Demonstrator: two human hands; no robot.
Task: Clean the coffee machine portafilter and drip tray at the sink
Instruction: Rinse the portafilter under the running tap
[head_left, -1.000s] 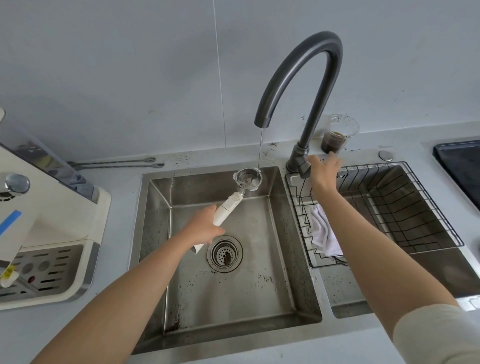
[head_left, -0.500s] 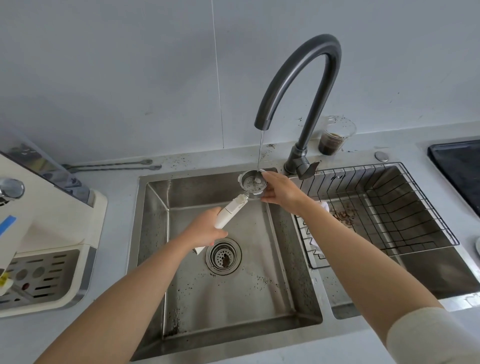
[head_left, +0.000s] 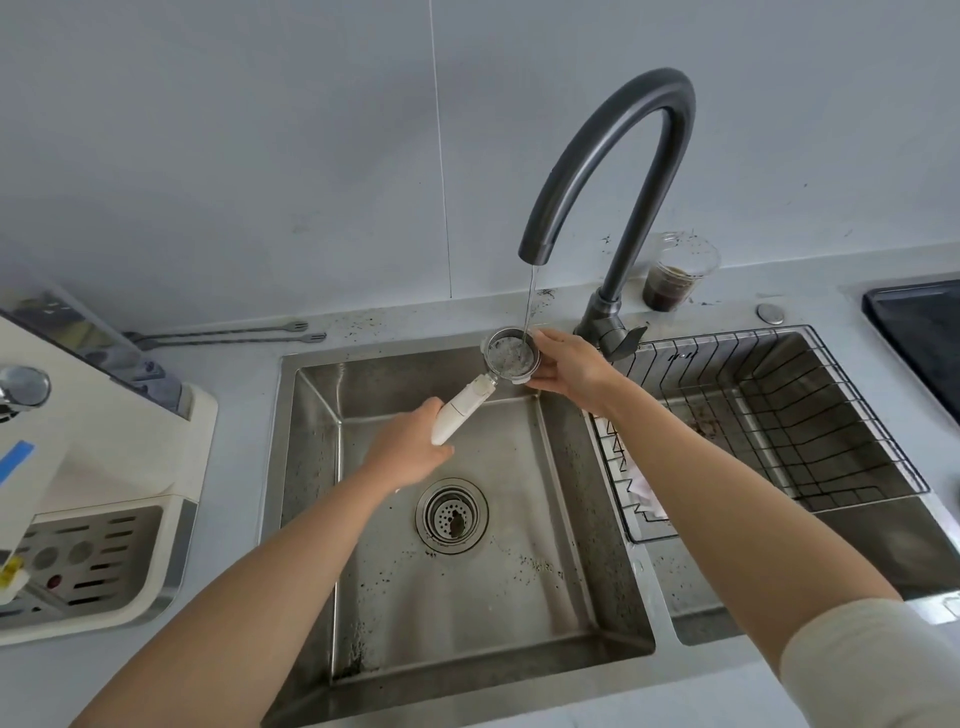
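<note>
Under the faucet (head_left: 613, 171), left hand (head_left: 410, 449) grips the portafilter (head_left: 511, 358) handle (water running), right hand (head_left: 569, 369) clasps its basket.

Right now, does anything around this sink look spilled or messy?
Yes. Dark coffee grounds are scattered across the steel sink basin, and more specks dot the grey counter behind it, near the clear plastic cup of dark liquid.

No readable text, brand, number or sign is showing anywhere. The cream-coloured coffee machine (head_left: 98, 467) on the grey worktop (head_left: 234, 364) is carrying only a plain blue tape strip (head_left: 15, 460) and a small yellow tag (head_left: 8, 571), whose marks are blurring beyond reading.
</note>
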